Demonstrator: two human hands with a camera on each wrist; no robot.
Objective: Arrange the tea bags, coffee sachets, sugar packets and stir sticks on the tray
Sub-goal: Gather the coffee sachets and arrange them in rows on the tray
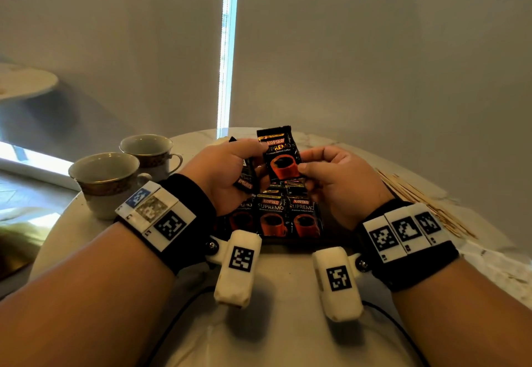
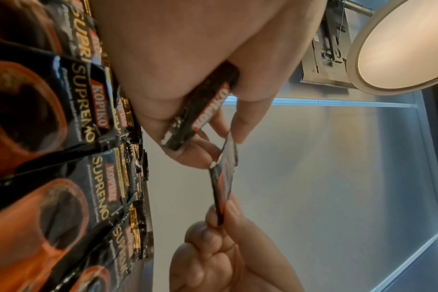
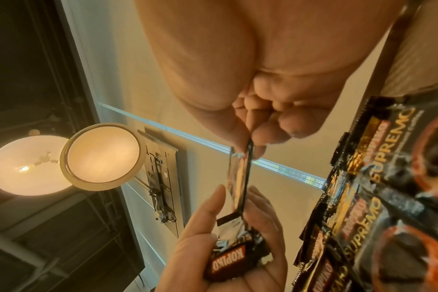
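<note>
Black Kopiko coffee sachets (image 1: 273,217) lie in rows on a dark tray (image 1: 290,240) between my wrists. Above them my right hand (image 1: 305,168) pinches one sachet (image 1: 280,156) upright by its right edge. My left hand (image 1: 247,153) grips a small bunch of sachets (image 1: 246,178) in its palm, and its thumb and fingertips touch the raised sachet's left edge. The right wrist view shows the raised sachet (image 3: 240,177) edge-on, between my right hand (image 3: 250,142) and the left hand (image 3: 225,247). In the left wrist view the bunch (image 2: 203,112) sits under the curled fingers (image 2: 248,122). Wooden stir sticks (image 1: 417,196) lie to the right.
Two gold-rimmed cups (image 1: 106,182) (image 1: 149,153) stand at the left of the round marble table (image 1: 273,323). The table edge curves close behind the tray. Cables trail from the wrist cameras across the near tabletop.
</note>
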